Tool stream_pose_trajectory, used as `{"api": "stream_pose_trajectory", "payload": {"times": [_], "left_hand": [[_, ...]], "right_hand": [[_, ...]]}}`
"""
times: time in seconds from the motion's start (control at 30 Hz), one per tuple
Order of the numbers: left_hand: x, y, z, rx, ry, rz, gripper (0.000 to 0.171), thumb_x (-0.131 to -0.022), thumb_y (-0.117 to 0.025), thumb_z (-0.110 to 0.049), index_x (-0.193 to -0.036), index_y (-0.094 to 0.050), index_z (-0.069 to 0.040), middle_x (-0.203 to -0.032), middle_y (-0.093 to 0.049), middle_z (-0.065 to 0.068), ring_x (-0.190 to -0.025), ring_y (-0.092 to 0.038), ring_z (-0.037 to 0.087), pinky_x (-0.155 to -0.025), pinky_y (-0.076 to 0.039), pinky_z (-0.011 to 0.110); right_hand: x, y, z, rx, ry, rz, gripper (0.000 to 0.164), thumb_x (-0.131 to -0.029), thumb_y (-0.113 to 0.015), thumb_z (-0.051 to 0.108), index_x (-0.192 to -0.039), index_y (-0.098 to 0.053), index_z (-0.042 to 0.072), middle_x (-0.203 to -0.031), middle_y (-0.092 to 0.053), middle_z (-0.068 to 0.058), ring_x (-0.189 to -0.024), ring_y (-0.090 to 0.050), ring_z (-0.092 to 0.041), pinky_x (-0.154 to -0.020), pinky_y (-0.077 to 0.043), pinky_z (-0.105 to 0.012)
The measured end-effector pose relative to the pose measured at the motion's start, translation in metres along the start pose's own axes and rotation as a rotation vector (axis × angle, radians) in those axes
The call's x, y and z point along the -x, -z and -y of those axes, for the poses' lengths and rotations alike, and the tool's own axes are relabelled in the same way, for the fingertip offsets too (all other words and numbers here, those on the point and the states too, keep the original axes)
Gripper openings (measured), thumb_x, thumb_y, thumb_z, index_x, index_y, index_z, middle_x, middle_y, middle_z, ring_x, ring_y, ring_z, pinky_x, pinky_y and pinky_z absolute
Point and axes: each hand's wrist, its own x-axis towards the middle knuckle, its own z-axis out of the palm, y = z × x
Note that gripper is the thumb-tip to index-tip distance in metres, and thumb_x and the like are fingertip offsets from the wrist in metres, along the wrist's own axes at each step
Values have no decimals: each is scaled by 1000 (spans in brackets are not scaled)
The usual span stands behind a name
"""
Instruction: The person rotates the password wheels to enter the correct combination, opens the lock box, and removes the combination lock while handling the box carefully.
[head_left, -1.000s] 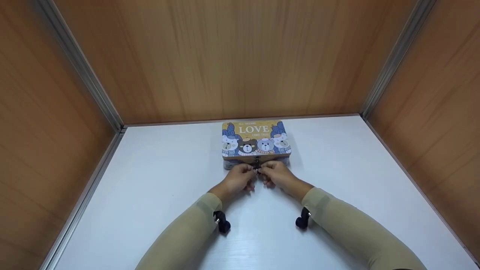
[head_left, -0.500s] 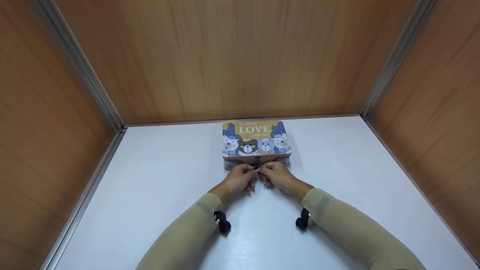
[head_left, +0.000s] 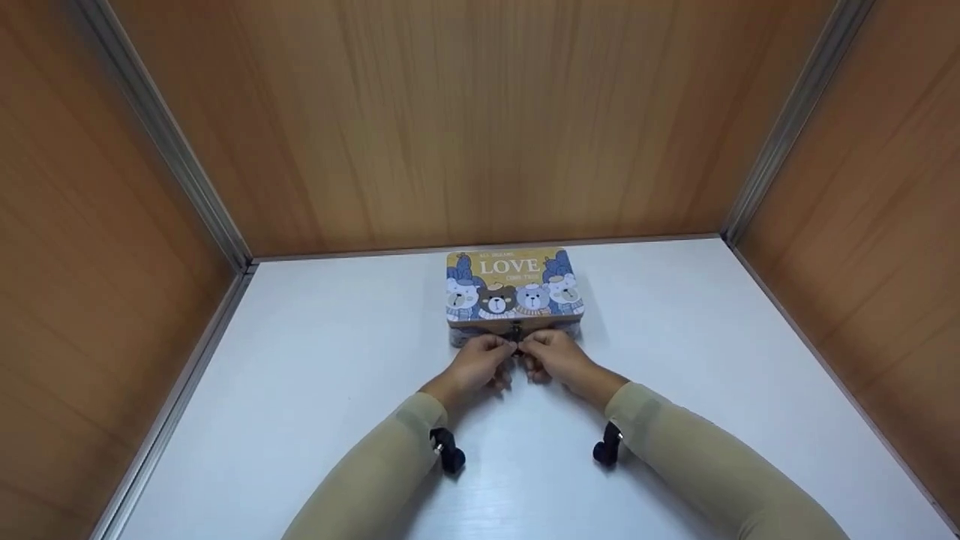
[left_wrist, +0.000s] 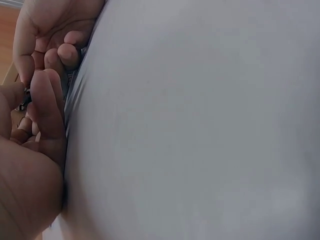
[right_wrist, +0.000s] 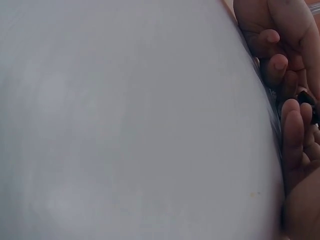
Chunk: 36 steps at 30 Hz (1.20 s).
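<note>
A tin box with bears and the word LOVE on its yellow and blue lid stands closed near the back wall. At the middle of its front hangs a small dark metal lock. From the left, my left hand pinches at this lock between thumb and forefinger. My right hand does the same from the right, its fingertips almost meeting the left ones. Both wrist views show dark metal between the fingertips, mostly covered by them. The other fingers of both hands are curled below, close over the table.
The white table extends around the box on all sides. Wood-grain panels with grey metal corner strips enclose it at the back, left and right. A small black device sits at each sleeve cuff.
Both hands stay at the lock with only slight finger movement. The whole head view has shifted a little, so box and hands appear slightly lower.
</note>
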Motion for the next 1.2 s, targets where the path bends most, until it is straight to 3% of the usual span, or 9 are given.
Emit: {"api": "stream_pose_trajectory", "payload": {"times": [0.27,1.2], "left_hand": [[1,-1,-1,-8,11,-5,30,-117,-65,-30,-122,-70,0,-82,-70,6,-63,-65,16,-56,-60,28],[-2,0,1,144,23,-12,15,-112,-65,-13,-118,-70,-1,-77,-69,5,-58,-66,14,-53,-61,28]], "right_hand": [[1,0,-3,0,3,3,24,-112,-67,21,-106,-77,-1,-73,-69,-3,-59,-66,-12,-55,-57,-24],[2,1,1,-15,-16,16,25,-114,-66,24,-107,-77,2,-76,-69,-3,-60,-67,-11,-56,-57,-23]]}}
